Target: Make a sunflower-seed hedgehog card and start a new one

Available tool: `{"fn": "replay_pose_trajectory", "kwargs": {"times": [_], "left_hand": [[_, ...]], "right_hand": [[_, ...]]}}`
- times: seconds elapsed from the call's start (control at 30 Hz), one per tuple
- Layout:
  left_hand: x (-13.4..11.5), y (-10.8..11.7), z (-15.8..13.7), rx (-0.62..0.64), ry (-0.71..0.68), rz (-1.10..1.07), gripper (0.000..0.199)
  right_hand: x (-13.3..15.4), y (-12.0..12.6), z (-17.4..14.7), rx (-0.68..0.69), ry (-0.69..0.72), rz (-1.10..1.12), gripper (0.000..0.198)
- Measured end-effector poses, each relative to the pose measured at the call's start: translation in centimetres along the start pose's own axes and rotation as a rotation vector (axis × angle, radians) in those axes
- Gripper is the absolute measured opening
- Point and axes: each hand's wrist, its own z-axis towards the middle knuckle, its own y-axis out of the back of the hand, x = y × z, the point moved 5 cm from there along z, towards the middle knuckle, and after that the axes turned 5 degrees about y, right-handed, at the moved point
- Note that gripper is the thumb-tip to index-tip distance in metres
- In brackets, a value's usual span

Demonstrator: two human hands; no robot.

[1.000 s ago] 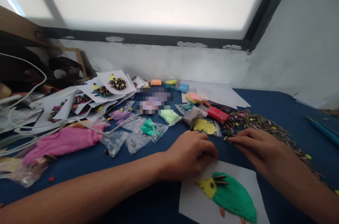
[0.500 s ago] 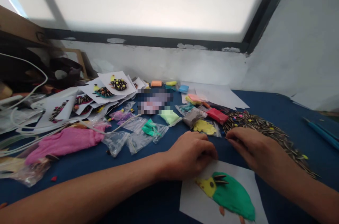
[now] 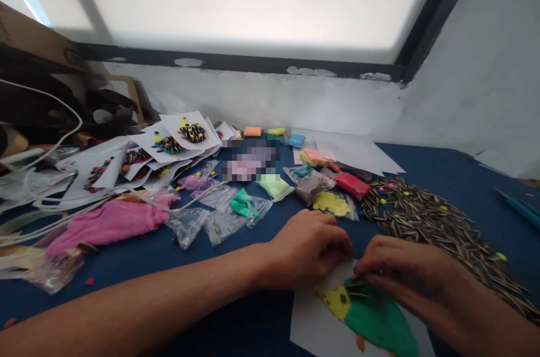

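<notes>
A white paper sheet (image 3: 312, 317) lies in front of me with a flat clay hedgehog on it: a green body (image 3: 379, 320), a yellow head (image 3: 335, 302), a dark eye and small brown feet. A few striped sunflower seeds (image 3: 356, 289) stick up from the clay behind the head. Over these seeds, my right hand (image 3: 405, 275) pinches a sunflower seed, mostly covered by the fingers. My left hand (image 3: 314, 247) rests at the sheet's upper edge with its fingers curled; what they hold, if anything, is hidden.
A pile of sunflower seeds (image 3: 447, 233) spreads on the right. Bagged clay, including a red pack (image 3: 352, 184) and yellow clay (image 3: 331, 203), lies beyond my hands. Pink clay (image 3: 112, 225), white cables and finished seed pictures (image 3: 194, 131) crowd the left. A blue tool (image 3: 521, 208) lies far right.
My right hand has moved from the edge of the seed pile down and left, over the hedgehog's green body near the head. My left hand has stayed at the sheet's edge.
</notes>
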Motion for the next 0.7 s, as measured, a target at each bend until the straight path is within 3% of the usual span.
{"fn": "replay_pose_trajectory", "kwargs": {"times": [0.7], "left_hand": [[0.14, -0.11, -0.03, -0.011, -0.009, -0.018, 0.012]], "right_hand": [[-0.02, -0.64, -0.67, 0.059, 0.072, -0.044, 0.027]]}}
